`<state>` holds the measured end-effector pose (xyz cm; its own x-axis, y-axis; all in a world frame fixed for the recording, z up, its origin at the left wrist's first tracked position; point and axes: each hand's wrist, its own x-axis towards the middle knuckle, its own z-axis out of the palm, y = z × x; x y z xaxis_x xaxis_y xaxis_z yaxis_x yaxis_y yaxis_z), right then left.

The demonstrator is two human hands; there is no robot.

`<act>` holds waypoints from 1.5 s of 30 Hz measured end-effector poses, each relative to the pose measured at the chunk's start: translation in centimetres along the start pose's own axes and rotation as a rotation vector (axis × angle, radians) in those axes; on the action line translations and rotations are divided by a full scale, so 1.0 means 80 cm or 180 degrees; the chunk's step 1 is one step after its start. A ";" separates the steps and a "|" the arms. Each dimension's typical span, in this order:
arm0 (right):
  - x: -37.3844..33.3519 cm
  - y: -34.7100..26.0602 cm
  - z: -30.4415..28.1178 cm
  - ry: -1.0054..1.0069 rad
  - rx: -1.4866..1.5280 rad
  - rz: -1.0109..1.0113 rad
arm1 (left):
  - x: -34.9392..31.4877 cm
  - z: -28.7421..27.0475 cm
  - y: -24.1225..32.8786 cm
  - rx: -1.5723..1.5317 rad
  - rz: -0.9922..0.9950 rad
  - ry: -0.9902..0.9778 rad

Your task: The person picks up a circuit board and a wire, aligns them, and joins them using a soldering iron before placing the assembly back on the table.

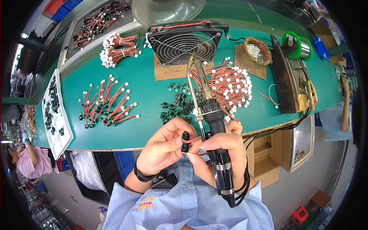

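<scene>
My left hand (pixel 163 147) is closed, pinching a small circuit board with black parts (pixel 185 142) between thumb and fingertips. Red and black wires (pixel 193 140) run from that board toward my right hand (pixel 232 149). Wrapped in my right hand is a black soldering iron (pixel 213 117) with a metal solder feed tube (pixel 192 90) alongside. Its tip points away from me, above the bench and apart from the board. Thumb and finger of that hand also lie at the wires; their exact grip is partly hidden.
On the green bench (pixel 145 92) lie loose green-black boards (pixel 174 113), white-plug wire leads (pixel 232 86) and wired boards (pixel 109 101). Behind stand a fan (pixel 186 44), a bowl (pixel 258 51) and a solder reel (pixel 295 46). A white tray (pixel 63 134) is at left. Cables (pixel 268 131) trail right.
</scene>
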<state>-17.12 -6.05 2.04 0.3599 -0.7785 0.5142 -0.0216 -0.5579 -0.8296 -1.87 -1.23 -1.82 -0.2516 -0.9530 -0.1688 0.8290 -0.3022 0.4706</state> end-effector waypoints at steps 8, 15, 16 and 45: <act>-0.002 0.002 0.000 0.0051 -0.0023 -0.0015 | 0.000 0.002 -0.001 -0.0059 0.0016 0.0004; -0.002 0.004 -0.001 0.0031 -0.0046 -0.0031 | 0.002 0.001 -0.002 0.0011 0.0089 -0.0078; -0.001 0.003 -0.001 0.0034 -0.0046 -0.0029 | 0.002 0.001 -0.002 0.0012 0.0085 -0.0078; 0.001 0.003 0.001 0.0127 -0.0026 0.0016 | 0.003 0.004 -0.003 0.0258 0.0300 0.0039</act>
<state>-17.00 -6.19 1.86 0.3223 -0.7921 0.5184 -0.0310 -0.5561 -0.8305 -2.25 -1.39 -1.67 -0.1679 -0.9771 -0.1310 0.8055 -0.2126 0.5531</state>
